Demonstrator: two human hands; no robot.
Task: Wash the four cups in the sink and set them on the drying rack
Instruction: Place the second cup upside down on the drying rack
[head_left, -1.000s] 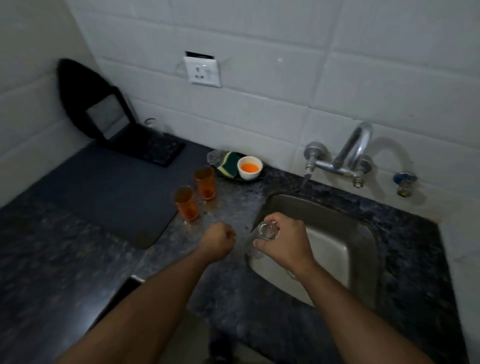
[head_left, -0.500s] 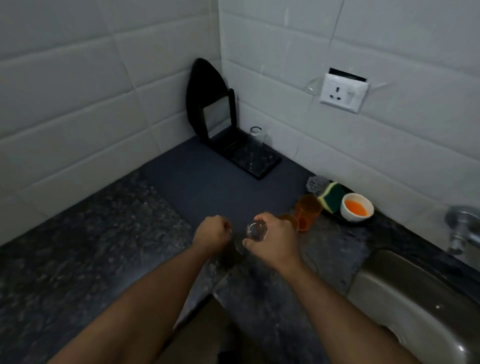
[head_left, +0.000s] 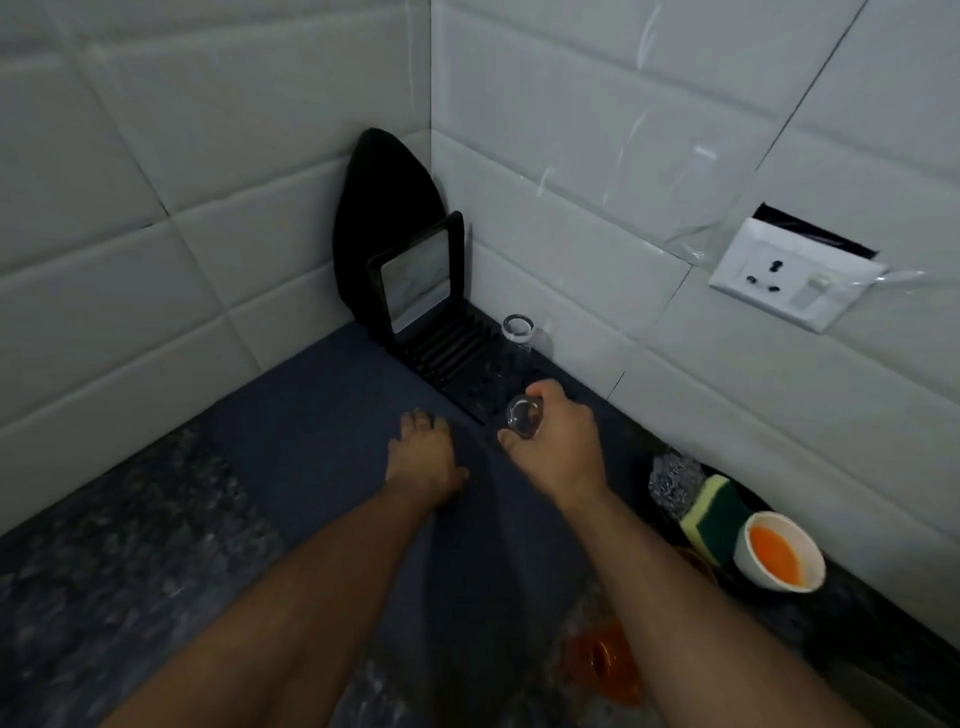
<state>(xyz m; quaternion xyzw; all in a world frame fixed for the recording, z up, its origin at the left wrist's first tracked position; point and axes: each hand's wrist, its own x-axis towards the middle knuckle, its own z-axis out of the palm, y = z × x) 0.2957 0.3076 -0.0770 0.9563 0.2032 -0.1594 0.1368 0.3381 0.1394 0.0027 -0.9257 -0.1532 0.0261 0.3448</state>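
The right hand (head_left: 558, 441) grips a clear cup (head_left: 524, 414), now carried from the sink to the drying rack's (head_left: 457, 358) near edge; the left hand (head_left: 423, 457), fisted earlier, spreads flat beside it. Another cup (head_left: 517, 345) stands just beyond.

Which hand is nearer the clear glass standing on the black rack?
Right. The right hand, gripping another clear glass, is just before the standing glass; the left hand rests farther left on the mat.

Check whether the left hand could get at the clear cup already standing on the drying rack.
Probably yes. The left hand rests open on the dark mat, short of the drying rack; nothing lies between it and the clear cup. The right hand, gripping another cup, sits nearby.
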